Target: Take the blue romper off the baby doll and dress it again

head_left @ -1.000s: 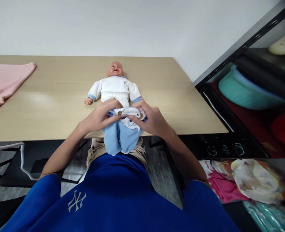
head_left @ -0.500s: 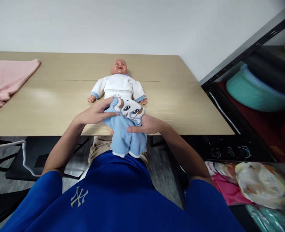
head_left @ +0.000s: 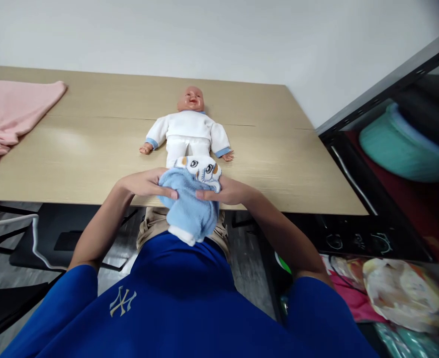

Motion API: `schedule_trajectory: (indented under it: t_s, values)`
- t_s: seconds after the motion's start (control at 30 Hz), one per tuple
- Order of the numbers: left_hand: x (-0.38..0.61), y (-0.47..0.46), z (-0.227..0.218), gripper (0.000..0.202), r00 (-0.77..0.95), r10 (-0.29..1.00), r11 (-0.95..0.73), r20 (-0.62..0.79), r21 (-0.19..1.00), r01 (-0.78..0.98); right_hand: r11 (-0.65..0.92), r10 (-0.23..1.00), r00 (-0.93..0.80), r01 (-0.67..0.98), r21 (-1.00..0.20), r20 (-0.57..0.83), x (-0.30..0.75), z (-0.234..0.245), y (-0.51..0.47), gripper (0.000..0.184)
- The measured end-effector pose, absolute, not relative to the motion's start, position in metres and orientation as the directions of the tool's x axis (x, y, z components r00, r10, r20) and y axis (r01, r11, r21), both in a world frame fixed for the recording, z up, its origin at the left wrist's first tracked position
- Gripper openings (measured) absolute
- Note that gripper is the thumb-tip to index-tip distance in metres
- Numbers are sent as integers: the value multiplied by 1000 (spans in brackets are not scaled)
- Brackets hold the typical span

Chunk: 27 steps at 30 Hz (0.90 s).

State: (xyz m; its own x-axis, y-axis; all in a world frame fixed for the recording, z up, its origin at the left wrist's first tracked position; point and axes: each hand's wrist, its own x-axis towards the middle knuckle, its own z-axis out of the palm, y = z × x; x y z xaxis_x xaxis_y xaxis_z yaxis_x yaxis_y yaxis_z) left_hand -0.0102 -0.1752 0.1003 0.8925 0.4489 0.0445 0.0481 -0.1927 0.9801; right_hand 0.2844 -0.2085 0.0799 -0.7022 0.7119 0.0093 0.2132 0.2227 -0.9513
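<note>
A baby doll (head_left: 189,130) in a white top with blue cuffs lies on its back on the wooden table (head_left: 92,159), head away from me. Light blue trousers (head_left: 189,209) with a white cartoon patch are bunched over the doll's legs at the table's near edge. My left hand (head_left: 144,183) grips the left side of the trousers, fingers curled into the cloth. On the other side my right hand (head_left: 222,191) holds the same bunched cloth. The doll's legs are hidden under the trousers.
A pink cloth (head_left: 6,119) lies at the table's far left. To the right stands a dark metal shelf (head_left: 372,164) with a teal tub (head_left: 401,144) and coloured bags (head_left: 398,288) lower down. A white cable (head_left: 18,223) hangs below the table on the left.
The trousers have been gathered up and bunched tighter between both hands, and pulled lower toward the table edge. My view has shifted slightly left and down.
</note>
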Motion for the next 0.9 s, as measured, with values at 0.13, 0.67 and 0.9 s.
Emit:
schedule_trajectory:
  t_s: [0.13,0.67,0.9]
  values:
    - [-6,-177,87,47,837,541,-148,80,989,1,153,537,-842,167,-974,-60,289,82,-212,81]
    - [-3,-240,70,65,656,753,33,39,995,-98,87,766,-642,33,-996,45,280,66,-243,72]
    - [2,-270,70,38,333,942,-31,-45,975,220,190,941,-335,422,-887,42,252,81,-263,22]
